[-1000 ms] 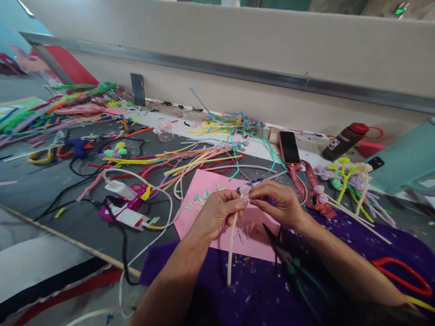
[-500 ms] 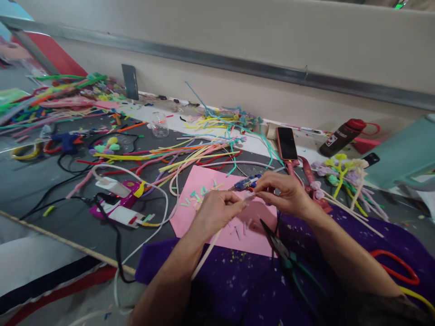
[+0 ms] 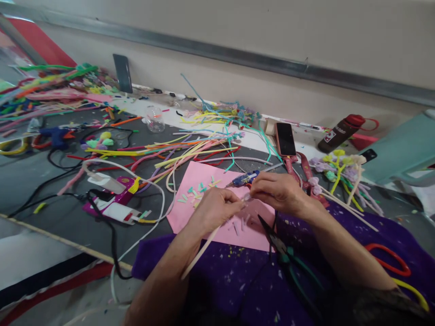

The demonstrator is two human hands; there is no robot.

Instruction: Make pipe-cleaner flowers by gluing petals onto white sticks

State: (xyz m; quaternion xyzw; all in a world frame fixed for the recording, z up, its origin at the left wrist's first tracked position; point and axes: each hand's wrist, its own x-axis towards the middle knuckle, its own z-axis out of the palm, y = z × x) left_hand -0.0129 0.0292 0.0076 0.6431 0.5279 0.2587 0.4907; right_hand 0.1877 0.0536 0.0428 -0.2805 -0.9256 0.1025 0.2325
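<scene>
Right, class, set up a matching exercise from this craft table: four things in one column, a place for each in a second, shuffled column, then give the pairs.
Things:
1. black smartphone in a red case
2. dark brown bottle with a red cap
3. green-handled pliers
4. clear round plastic jar

Places:
A. lying on the purple felt sheet, near the right hand
B. on its side at the far right, by the wall
C. far side, left of the tangled yellow and teal pipe cleaners
D. flat beyond the pink paper sheet, screen up

Pairs: 1-D, 2-B, 3-A, 4-C
</scene>
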